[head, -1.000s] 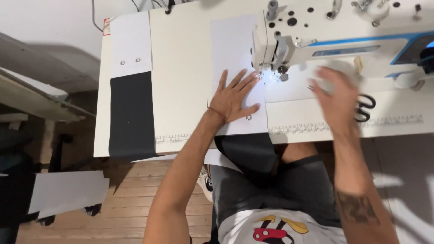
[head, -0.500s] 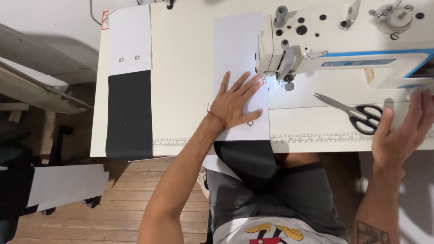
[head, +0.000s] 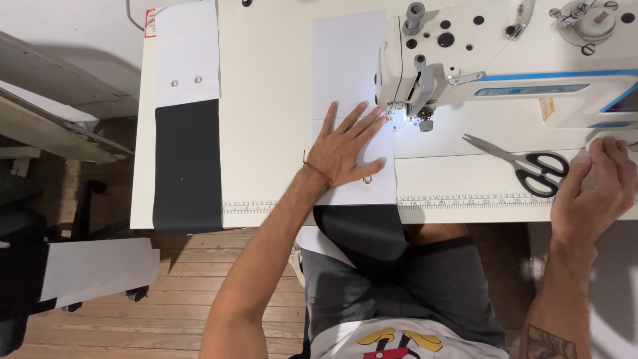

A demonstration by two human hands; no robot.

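The left hand (head: 345, 154) lies flat, fingers (head: 357, 121) spread wide, pressing down on a white strip (head: 345, 66) that runs away from the fingertips across the worktop (head: 266, 100). The strip lies directly under the palm; its near end, with a small metal ring (head: 367, 179) just beside the thumb, reaches the worktop's front edge. Below the wrist, a black strip (head: 359, 236) hangs off that edge onto the person's lap. Just right of the fingertips stands the sewing machine (head: 492, 60), its needle area (head: 424, 119) lit and close to the index finger.

The right hand (head: 595, 193) rests at the worktop's right front edge, fingers loosely curled and narrow, holding nothing that can be seen; whether they touch the pale round thing (head: 615, 136) at their tips is hard to tell. The scissors (head: 525, 163) lie just left of these fingers, not touched, handles towards the hand.

Well left of the left hand, a second strip (head: 186, 119), white above and black below, lies along the worktop's left side. The machine's right end is cut off by the frame, and the right forearm runs out at the bottom.
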